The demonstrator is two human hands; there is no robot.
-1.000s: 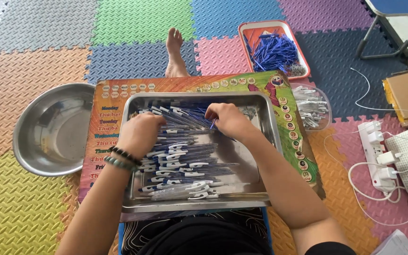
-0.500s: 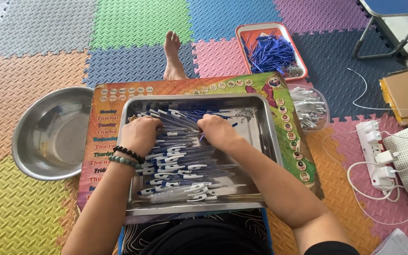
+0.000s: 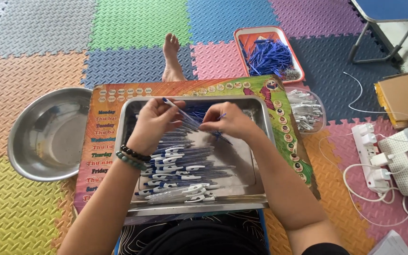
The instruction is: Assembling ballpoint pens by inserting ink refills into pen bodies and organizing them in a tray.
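The floor [image 3: 43, 28] is covered in foam mats, square, ridged and interlocked, in grey, green, orange, yellow, pink and blue. On it lies a flat, glossy printed board [image 3: 213, 89], which serves as the table. Left of it sits a round steel bowl [image 3: 48, 134], smooth and shiny. On the board rests a rectangular steel tray [image 3: 256, 179] with a rolled rim and rounded corners. Beyond the board is a red plastic tray [image 3: 239, 35] heaped with thin blue refills [image 3: 270, 56], and just right of the board is a clear tub [image 3: 315, 111] of white clips. At far right lie a white power strip [image 3: 369, 156] and a cardboard box [image 3: 402, 97]. A bare foot [image 3: 171, 56] shows past the board.

In the steel tray lie the pens [image 3: 180, 170], slim translucent barrels with white clips, stacked in a row with long axes left to right and clips toward the left.

The left hand [image 3: 154, 120], with bead bracelets at the wrist, is clenched on one pen [image 3: 178, 109] over the far part of the tray; the pen slants from upper left to lower right, its tip toward the right hand. The right hand [image 3: 230, 122] pinches a thin blue refill [image 3: 220, 134] that points down and right. The two hands are near each other, above the pens.
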